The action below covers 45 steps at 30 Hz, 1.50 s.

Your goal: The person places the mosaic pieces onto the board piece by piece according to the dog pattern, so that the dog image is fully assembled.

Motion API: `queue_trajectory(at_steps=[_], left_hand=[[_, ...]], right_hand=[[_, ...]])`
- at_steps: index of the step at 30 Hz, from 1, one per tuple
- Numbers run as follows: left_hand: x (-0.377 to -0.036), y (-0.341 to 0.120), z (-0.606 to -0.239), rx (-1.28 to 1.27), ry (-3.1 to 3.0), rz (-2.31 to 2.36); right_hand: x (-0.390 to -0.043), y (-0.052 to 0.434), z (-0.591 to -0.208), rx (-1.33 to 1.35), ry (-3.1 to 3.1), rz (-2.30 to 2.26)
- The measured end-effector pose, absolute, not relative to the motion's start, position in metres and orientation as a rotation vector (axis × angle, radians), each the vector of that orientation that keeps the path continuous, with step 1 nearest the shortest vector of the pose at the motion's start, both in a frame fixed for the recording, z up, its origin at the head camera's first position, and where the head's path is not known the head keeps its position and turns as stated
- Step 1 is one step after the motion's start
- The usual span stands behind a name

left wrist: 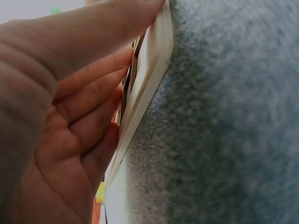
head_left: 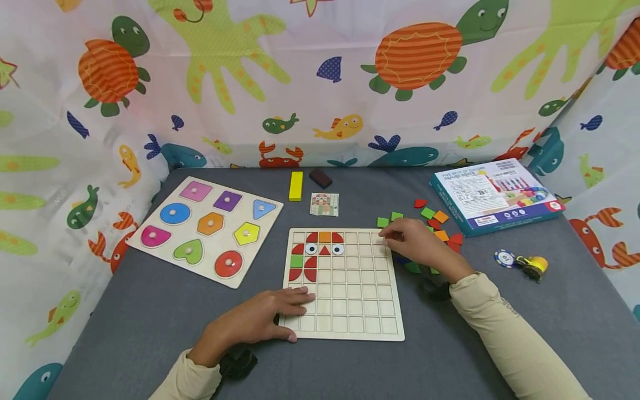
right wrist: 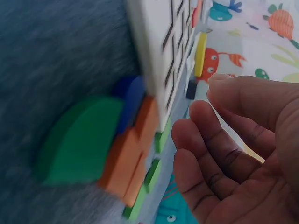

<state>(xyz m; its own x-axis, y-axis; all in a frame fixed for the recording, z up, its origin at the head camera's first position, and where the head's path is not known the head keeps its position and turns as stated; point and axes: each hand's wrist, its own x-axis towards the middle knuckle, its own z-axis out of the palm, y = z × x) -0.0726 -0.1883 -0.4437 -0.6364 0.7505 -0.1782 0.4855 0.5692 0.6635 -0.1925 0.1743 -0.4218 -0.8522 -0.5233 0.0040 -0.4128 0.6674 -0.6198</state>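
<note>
In the head view, my left hand (head_left: 262,315) rests on the lower left corner of a wooden grid board (head_left: 357,300), fingers spread over its cells and thumb at the edge. Colored tiles fill cells at the upper left: an orange square (head_left: 325,237), a green square (head_left: 296,261), round eye tiles (head_left: 338,249) and several red rounded pieces (head_left: 310,274). My right hand (head_left: 415,240) hovers by the board's upper right corner, its fingers loosely bent. In the right wrist view, no piece shows between the right hand's fingers (right wrist: 189,135).
Loose tiles (head_left: 441,216) lie right of the board, partly hidden by the right hand. A shape puzzle (head_left: 200,258) sits at left, a boxed set (head_left: 495,194) at right. Nearby are a pattern card (head_left: 324,204), yellow block (head_left: 295,186), dark block (head_left: 320,178), chip (head_left: 504,258) and toy vehicle (head_left: 533,267).
</note>
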Motion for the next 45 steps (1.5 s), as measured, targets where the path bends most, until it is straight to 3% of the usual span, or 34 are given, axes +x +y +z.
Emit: queue_trajectory(at_steps=[22, 36, 45], left_hand=[[-0.073, -0.189, -0.445, 1.003, 2.360, 0.817], [-0.072, -0.189, -0.445, 1.000, 2.353, 0.829], [-0.072, -0.189, -0.445, 0.997, 2.353, 0.836]], right_hand=[[-0.179, 0.220, -0.436, -0.707, 2.783, -0.801], [-0.177, 0.213, -0.420, -0.705, 2.747, -0.808], [-0.175, 0.182, -0.411, -0.795, 2.718, -0.840]])
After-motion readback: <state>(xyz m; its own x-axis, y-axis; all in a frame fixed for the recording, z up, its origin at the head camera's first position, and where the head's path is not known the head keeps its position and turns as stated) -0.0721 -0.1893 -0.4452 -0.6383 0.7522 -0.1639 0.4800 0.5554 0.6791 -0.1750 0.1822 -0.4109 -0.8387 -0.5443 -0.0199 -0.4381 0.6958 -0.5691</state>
